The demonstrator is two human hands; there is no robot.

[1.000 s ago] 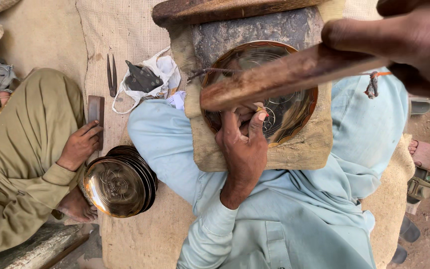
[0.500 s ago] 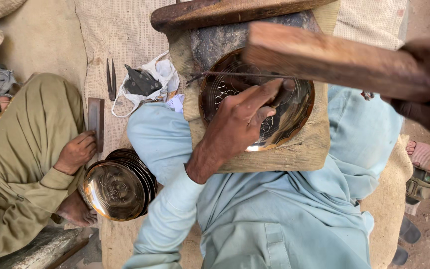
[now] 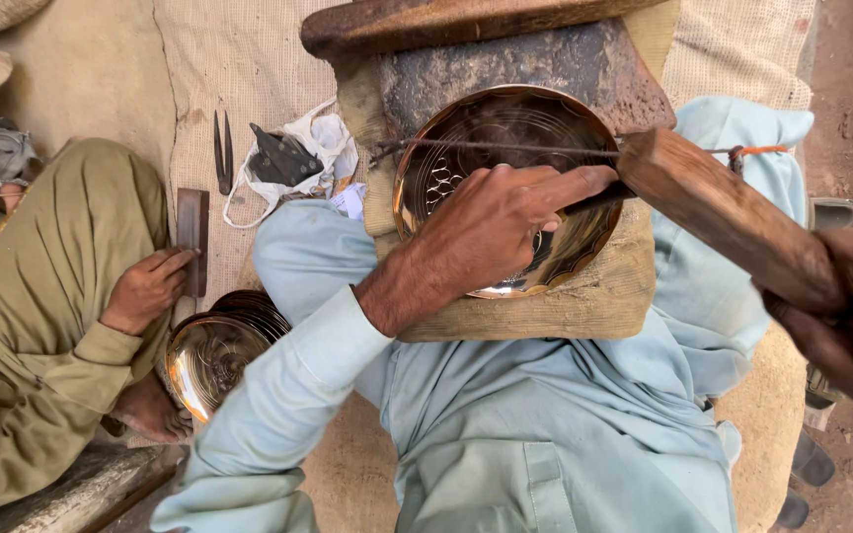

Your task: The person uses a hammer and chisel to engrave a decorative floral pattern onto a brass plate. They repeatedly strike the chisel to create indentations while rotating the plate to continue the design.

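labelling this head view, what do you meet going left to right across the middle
co-worker's hand → stack of brass plates → white bag → left hand on the brass bowl → wooden mallet → right hand

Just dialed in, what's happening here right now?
A person in pale blue clothes sits with a shiny engraved brass bowl on a padded block across the lap. The left hand presses on the bowl and appears to steady a thin metal tool against it. The right hand grips a wooden mallet raised just above the bowl's right rim. To the left, another person in olive clothes rests a hand beside a stack of similar brass bowls on the mat.
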